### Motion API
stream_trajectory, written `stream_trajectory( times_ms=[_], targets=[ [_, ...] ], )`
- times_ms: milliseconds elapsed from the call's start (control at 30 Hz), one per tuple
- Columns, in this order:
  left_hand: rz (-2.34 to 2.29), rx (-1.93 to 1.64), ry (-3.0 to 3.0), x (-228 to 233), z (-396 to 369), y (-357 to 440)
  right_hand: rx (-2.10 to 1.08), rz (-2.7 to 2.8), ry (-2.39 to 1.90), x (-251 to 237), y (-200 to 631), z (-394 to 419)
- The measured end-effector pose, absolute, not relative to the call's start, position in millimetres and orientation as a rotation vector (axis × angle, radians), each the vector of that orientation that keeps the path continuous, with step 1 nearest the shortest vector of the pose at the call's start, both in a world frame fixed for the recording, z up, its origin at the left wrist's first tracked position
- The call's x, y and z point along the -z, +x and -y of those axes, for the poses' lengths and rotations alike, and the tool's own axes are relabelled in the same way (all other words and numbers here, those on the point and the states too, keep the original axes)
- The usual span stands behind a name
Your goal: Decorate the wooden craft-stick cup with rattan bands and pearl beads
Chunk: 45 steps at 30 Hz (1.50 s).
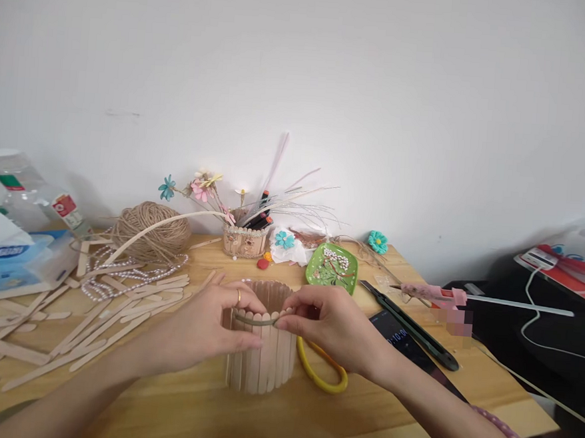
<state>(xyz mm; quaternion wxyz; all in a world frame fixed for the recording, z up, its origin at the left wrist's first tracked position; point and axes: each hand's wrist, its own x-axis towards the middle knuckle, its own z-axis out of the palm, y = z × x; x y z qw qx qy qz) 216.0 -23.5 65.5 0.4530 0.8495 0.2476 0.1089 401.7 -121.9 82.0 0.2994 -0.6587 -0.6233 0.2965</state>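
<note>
Two bare hands are working at a round holder of upright craft sticks (261,357), which is standing on the wooden table (169,410) near its front edge, at the centre of the view. The left hand (209,326), wearing a ring, is cupping the holder's left side, its grip pressed against the sticks with the thumb lying along a rubber band (258,321) that is running across the holder's front near the top. The right hand (327,328) is meeting it from the right, its grip pinching the band's right end between thumb and forefinger. A yellow loop (321,374) is lying on the table just beside the holder, partly under the right wrist. To the left, loose craft sticks (95,325) are lying scattered, with a string of pearl beads (118,273) and a ball of twine (152,230) behind them, and a tissue pack (9,259) and a plastic bottle (19,186) at the far left. Behind the holder, a small decorated pot (244,241) is holding paper flowers and feathers, and a green leaf-shaped dish (333,267) is lying beside it. To the right, a phone (399,336), a dark flat tool (410,327) and a pink glue gun (432,294) are resting on the table.
</note>
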Motion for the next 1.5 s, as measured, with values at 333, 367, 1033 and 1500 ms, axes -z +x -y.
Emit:
stream_trajectory(
  times_ms=[333,367,1033,1500],
  targets=[
    [-0.517,-0.287,1.981,-67,11,214,-0.923,1.561,-1.687,-80,408,126],
    [-0.519,-0.290,1.972,-67,11,214,-0.940,1.554,-1.665,-80,409,126],
    [-0.396,-0.372,2.475,-65,7,205,-1.034,1.582,-1.764,-70,422,183],
    [-0.426,-0.451,2.652,-34,-4,190,-0.629,1.030,-2.083,-41,520,259]
  ],
)
